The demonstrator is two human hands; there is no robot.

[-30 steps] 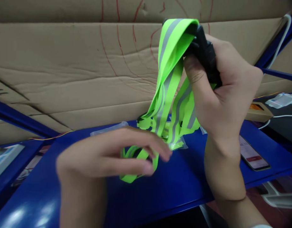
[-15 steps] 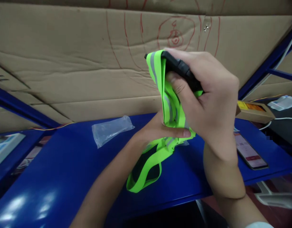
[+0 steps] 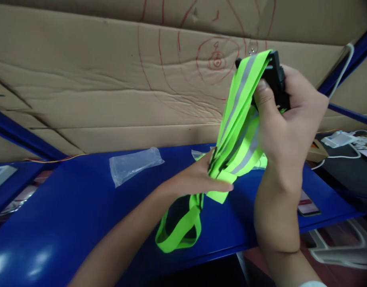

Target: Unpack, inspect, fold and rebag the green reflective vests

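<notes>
A neon green reflective strap [image 3: 241,87] with grey stripes stretches between my two hands, folded over in several layers. My right hand [image 3: 286,107] is closed on its upper end, thumb pressed on the band beside a black plastic buckle [image 3: 275,75]. Lower and to the left, my left hand [image 3: 205,179] wraps round the bunched layers, its thumb across the front and its other fingers hidden behind. Below that hand a loose green loop of the strap [image 3: 179,239] hangs over the blue shelf.
The blue shelf [image 3: 81,203] carries a clear plastic bag [image 3: 135,163] at left. Another bagged green item [image 3: 261,161] lies behind my hands. A phone [image 3: 307,205] and a cardboard box [image 3: 316,151] are at right. Cardboard with red markings [image 3: 165,87] stands behind.
My right hand has moved right with the buckle end, drawing the strap layers longer and straighter. My left hand has dropped slightly, still gripping. The camera view has shifted a little.
</notes>
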